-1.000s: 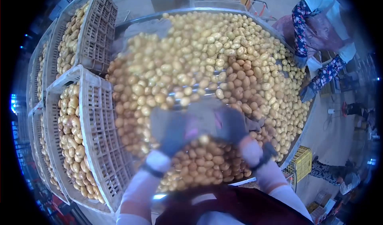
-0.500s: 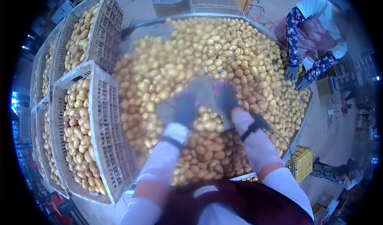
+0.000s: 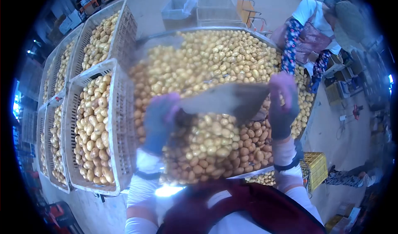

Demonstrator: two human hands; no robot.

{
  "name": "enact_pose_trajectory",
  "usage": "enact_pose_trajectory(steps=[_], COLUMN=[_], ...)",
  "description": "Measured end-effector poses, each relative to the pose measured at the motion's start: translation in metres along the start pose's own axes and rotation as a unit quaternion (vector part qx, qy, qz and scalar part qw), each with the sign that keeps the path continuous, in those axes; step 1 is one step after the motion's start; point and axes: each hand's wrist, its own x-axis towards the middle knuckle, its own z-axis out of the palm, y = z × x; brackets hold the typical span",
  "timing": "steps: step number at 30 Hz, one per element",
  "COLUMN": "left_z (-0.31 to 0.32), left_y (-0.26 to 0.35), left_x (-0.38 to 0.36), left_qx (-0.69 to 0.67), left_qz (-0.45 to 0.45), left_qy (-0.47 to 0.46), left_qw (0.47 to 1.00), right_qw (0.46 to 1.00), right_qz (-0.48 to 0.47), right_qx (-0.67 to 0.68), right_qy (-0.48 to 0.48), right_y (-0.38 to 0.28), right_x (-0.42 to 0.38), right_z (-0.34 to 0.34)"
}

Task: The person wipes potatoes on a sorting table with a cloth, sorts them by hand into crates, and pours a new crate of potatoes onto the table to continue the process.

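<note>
A limp grey-brown sheet, blurred by motion, stretches between my hands; whether it is cloth or a bag I cannot make out. My left hand, in a grey glove with pink at the fingers, is closed on its left end. At the right end, my right hand, gloved alike, grips it with bent fingers. Both hands are raised over a broad heap of yellow-brown, potato-like produce. Part of the heap is hidden behind the sheet and my arms.
Plastic crates filled with the same produce stand stacked at the left. Across the heap at right, a co-worker in flowered sleeves bends over it. A lined bin stands beyond the metal rim; a yellow crate is at lower right.
My hands have come up from low over the heap and moved well apart, drawing the grey-brown sheet out between them. The co-worker's arms have shifted slightly. The whole view has tilted a little.
</note>
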Motion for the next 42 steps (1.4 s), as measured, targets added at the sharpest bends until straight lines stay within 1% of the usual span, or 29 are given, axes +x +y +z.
enact_pose_trajectory(steps=[3,5,6,8,10,12,13,15,17,19,21,23,25,26,27,28,29,30,31,32,34,35,36,37,38,39,40,41,42], left_z=[-0.019,-0.033,-0.041,-0.042,-0.026,-0.026,-0.037,-0.039,-0.065,-0.144,-0.203,-0.256,-0.293,-0.306,-0.314,-0.316,-0.304,-0.291,-0.279,-0.254,-0.197,-0.166,-0.137,-0.095,-0.057,-0.035,0.002,0.047,0.073], left_y=[-0.009,0.012,0.036,0.086,0.11,0.115,0.119,0.092,0.048,0.052,0.02,-0.017,-0.057,-0.072,-0.08,-0.077,-0.055,-0.033,-0.004,0.019,0.054,0.057,0.06,0.064,0.076,0.077,0.066,0.047,0.04], left_x=[0.006,0.013,0.018,0.025,0.027,0.034,0.045,0.043,0.025,0.019,-0.004,-0.04,-0.093,-0.122,-0.147,-0.168,-0.169,-0.17,-0.159,-0.147,-0.126,-0.129,-0.146,-0.136,-0.116,-0.107,-0.116,-0.133,-0.134], left_qx=[-0.09,-0.128,-0.199,-0.289,-0.282,-0.372,-0.483,-0.521,-0.336,-0.087,0.011,0.072,0.089,0.092,0.113,0.162,0.315,0.459,0.25,0.229,0.177,0.15,-0.071,-0.131,-0.116,-0.124,-0.139,-0.204,-0.177], left_qz=[-0.029,-0.034,-0.05,-0.071,-0.065,-0.097,-0.138,-0.13,-0.078,-0.066,-0.09,-0.15,-0.231,-0.272,-0.322,-0.384,-0.447,-0.472,-0.533,-0.472,-0.337,-0.233,-0.231,-0.218,-0.189,-0.259,-0.218,-0.226,-0.17], left_qy=[0.07,0.094,0.073,0.025,-0.036,-0.047,-0.026,0.067,0.179,0.253,0.332,0.388,0.415,0.414,0.384,0.319,0.189,0.048,0.113,0.189,0.336,0.318,0.241,0.169,0.085,-0.101,-0.137,-0.156,-0.16], left_qw=[0.993,0.987,0.976,0.954,0.956,0.922,0.864,0.841,0.922,0.961,0.939,0.907,0.875,0.864,0.858,0.851,0.815,0.751,0.801,0.83,0.862,0.907,0.94,0.952,0.971,0.953,0.956,0.94,0.956], right_qw=[0.99,0.973,0.961,0.988,0.958,0.967,0.966,0.961,0.942,0.952,0.911,0.901,0.831,0.787,0.796,0.805,0.812,0.803,0.793,0.784,0.811,0.824,0.822,0.809,0.785,0.746,0.705,0.664,0.635], right_qz=[0.096,0.174,0.211,0.071,0.077,-0.033,-0.089,0.035,0.146,0.166,0.187,0.075,0.177,0.226,0.195,0.163,0.128,0.136,0.146,0.157,0.174,0.182,0.269,0.349,0.425,0.461,0.5,0.538,0.578], right_qx=[0.1,0.15,0.176,0.134,0.274,0.245,0.229,0.256,0.273,0.181,0.097,0.08,0.108,0.122,0.101,0.08,0.059,0.055,0.051,0.045,0.076,0.091,0.156,0.217,0.275,0.326,0.371,0.412,0.431], right_qy=[0.033,0.001,-0.015,-0.044,-0.032,-0.063,-0.077,-0.098,-0.13,-0.183,-0.354,-0.42,-0.517,-0.561,-0.564,-0.565,-0.566,-0.578,-0.589,-0.598,-0.553,-0.529,-0.477,-0.42,-0.358,-0.354,-0.341,-0.317,-0.278], right_y=[-0.017,-0.031,-0.041,-0.075,-0.111,-0.116,-0.114,-0.107,-0.076,-0.025,0.015,0.05,0.03,0.019,0.014,0.011,0.008,0.01,0.011,0.012,0.011,0.011,0.009,0.004,-0.002,-0.004,-0.018,-0.026,-0.025], right_x=[0.042,0.06,0.069,0.08,0.09,0.095,0.096,0.086,0.059,0.006,-0.061,-0.153,-0.182,-0.192,-0.199,-0.204,-0.208,-0.208,-0.207,-0.208,-0.212,-0.212,-0.214,-0.218,-0.212,-0.205,-0.173,-0.158,-0.166], right_z=[-0.012,-0.017,-0.017,-0.018,-0.02,-0.006,-0.002,0.001,0.011,0.027,0.041,0.078,0.096,0.104,0.111,0.117,0.122,0.128,0.134,0.138,0.136,0.136,0.129,0.116,0.101,0.081,0.05,0.025,0.008])
